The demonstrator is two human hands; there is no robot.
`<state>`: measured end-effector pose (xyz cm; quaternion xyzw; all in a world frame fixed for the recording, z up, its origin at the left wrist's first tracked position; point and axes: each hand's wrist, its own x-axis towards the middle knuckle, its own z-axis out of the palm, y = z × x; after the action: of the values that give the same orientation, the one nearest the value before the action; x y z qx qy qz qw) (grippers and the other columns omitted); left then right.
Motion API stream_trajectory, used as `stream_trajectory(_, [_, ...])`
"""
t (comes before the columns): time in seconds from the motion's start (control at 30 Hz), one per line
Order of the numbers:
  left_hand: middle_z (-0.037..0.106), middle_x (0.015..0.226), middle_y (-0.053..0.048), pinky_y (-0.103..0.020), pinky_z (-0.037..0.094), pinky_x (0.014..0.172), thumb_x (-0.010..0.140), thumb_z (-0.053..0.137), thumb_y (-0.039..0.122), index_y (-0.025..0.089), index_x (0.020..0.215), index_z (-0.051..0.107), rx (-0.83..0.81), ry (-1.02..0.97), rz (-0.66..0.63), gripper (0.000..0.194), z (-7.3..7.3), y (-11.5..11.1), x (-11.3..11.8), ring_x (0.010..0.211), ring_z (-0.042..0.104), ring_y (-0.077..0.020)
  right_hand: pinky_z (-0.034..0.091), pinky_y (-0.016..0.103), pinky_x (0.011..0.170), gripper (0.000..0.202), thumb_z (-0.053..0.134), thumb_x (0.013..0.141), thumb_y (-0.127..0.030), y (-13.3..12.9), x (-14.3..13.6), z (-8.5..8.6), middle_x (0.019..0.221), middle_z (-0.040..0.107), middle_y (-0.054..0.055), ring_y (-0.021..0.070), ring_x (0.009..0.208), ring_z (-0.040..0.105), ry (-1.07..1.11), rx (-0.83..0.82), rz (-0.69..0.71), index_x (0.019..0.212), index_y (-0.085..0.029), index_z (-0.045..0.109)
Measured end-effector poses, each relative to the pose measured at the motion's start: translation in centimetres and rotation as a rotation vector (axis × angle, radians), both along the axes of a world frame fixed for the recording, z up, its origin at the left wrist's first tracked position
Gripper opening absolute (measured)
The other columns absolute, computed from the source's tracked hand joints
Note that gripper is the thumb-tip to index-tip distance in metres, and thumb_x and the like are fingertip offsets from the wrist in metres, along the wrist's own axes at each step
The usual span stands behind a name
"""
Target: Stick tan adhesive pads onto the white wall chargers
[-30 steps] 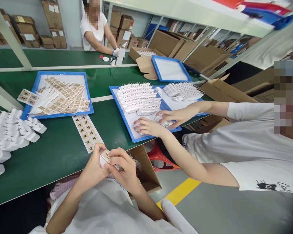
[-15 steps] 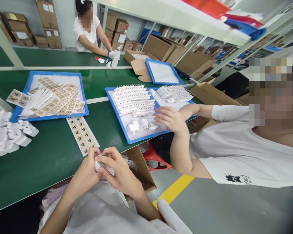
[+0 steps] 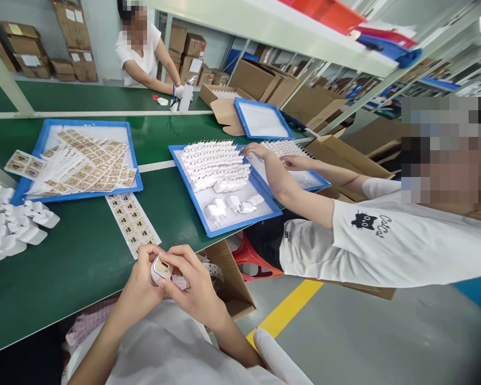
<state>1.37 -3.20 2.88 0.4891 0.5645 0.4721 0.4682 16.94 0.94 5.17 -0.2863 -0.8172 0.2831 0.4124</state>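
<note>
Close to my body, just off the table's front edge, I hold a white USB charger [image 3: 156, 277]. Its end face carries a tan label [image 3: 165, 267] around a dark port. My left hand [image 3: 138, 286] is closed on its left side. The thumb and fingers of my right hand [image 3: 194, 283] close on the right side and edge of the label. Just beyond my hands lies a sheet of tan labels [image 3: 133, 224], partly under a blue-rimmed tray [image 3: 133, 155] heaped with more such sheets.
White chargers [image 3: 12, 224] are piled at the left. Another blue-rimmed tray [image 3: 204, 216] holds rows of plugs [image 3: 216, 166], pins up. A co-worker's arms [image 3: 288, 176] reach over the trays at right. An open cardboard box [image 3: 234, 278] stands below the edge. A second person works opposite.
The charger's labelled face has turned into clearer view as my right fingers shifted off it. The co-worker's hand at right moved away to the farther tray. My view shifted slightly.
</note>
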Motion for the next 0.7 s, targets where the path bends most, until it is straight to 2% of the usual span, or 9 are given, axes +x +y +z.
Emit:
stream_trajectory(0.2, [0.063, 0.100, 0.000, -0.030, 0.054, 0.073, 0.076, 0.066, 0.012, 0.026, 0.110, 0.038, 0.021, -0.085, 0.030, 0.046, -0.7, 0.1, 0.5, 0.083, 0.067, -0.0168, 0.062, 0.026, 0.068, 0.043, 0.073, 0.092, -0.019, 0.2, 0.0, 0.0, 0.106, 0.069, 0.005, 0.0135, 0.076, 0.067, 0.015, 0.016, -0.025, 0.133, -0.025, 0.061])
stream_trajectory(0.33, [0.065, 0.099, 0.000, -0.031, 0.055, 0.076, 0.074, 0.068, 0.011, 0.026, 0.108, 0.040, 0.081, -0.175, 0.093, 0.047, -1.2, 0.4, 1.1, 0.086, 0.068, -0.0175, 0.061, 0.025, 0.065, 0.037, 0.080, 0.087, -0.023, 0.0, 0.0, 0.1, 0.103, 0.070, 0.004, 0.0133, 0.072, 0.067, 0.019, -0.018, -0.121, 0.121, -0.025, 0.065])
stream_trajectory(0.43, [0.064, 0.100, 0.000, -0.030, 0.055, 0.077, 0.072, 0.071, 0.012, 0.026, 0.105, 0.041, 0.174, -0.222, 0.131, 0.047, -0.8, 0.8, 1.5, 0.085, 0.067, -0.0163, 0.060, 0.028, 0.064, 0.037, 0.081, 0.087, -0.026, -0.1, -0.3, -0.1, 0.102, 0.068, 0.005, 0.0162, 0.077, 0.068, 0.094, 0.087, -0.198, 0.120, -0.026, 0.063])
stream_trajectory(0.57, [0.064, 0.098, 0.001, -0.027, 0.052, 0.075, 0.073, 0.072, 0.010, 0.025, 0.105, 0.042, 0.159, -0.230, 0.049, 0.047, 0.0, 1.1, 1.6, 0.085, 0.065, -0.0144, 0.060, 0.034, 0.067, 0.030, 0.070, 0.093, -0.014, -0.3, -0.6, -0.7, 0.103, 0.065, 0.006, 0.0179, 0.080, 0.065, 0.143, 0.312, -0.237, 0.118, -0.031, 0.065])
stream_trajectory(0.7, [0.064, 0.096, 0.001, -0.027, 0.052, 0.074, 0.076, 0.077, 0.015, 0.025, 0.106, 0.044, 0.115, -0.261, -0.008, 0.045, 0.3, 0.9, 1.6, 0.081, 0.064, -0.0142, 0.054, 0.033, 0.062, 0.033, 0.068, 0.092, -0.010, -0.3, -0.6, -0.7, 0.094, 0.062, 0.002, 0.0175, 0.075, 0.062, 0.178, 0.312, -0.174, 0.113, -0.035, 0.067])
